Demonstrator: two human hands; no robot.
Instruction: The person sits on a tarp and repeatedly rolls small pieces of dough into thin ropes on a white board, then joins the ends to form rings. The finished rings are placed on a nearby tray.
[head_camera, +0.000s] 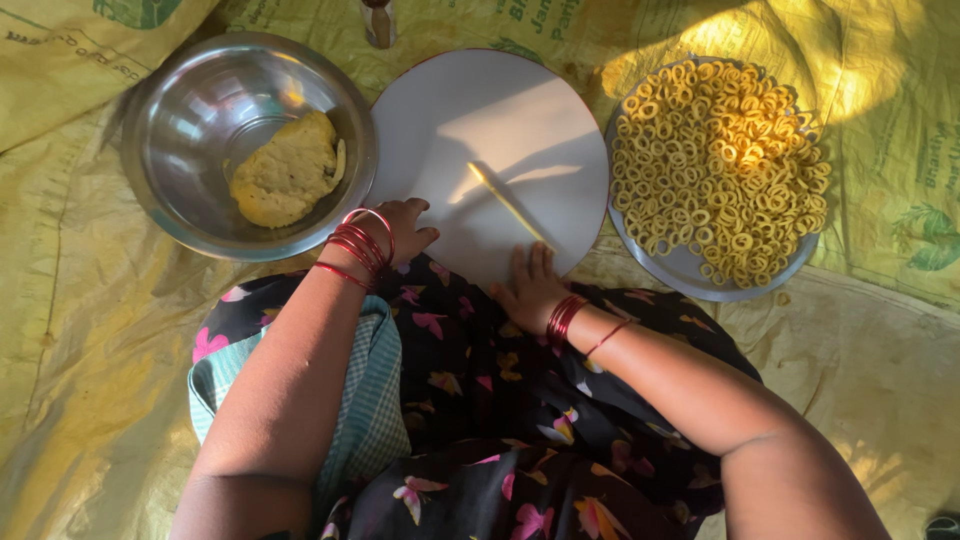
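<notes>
Thin dough strand (507, 203) lay on round white board (480, 120), its near end just beyond right hand (528, 290) fingertips. Right fingers flat, pressed together on board edge. Left hand (405, 230) curled loosely at board rim, empty. Steel bowl (170, 100) with dough lump (285, 170) beyond left fingers; tray (690, 272) of dough rings (715, 150) right of right fingers.

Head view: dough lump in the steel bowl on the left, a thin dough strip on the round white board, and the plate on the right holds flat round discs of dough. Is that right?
Not quite. The head view shows the plate on the right heaped with small dough rings, not flat discs. The rest holds: a dough lump in the steel bowl on the left, and a thin dough strip on the round white board.
</notes>
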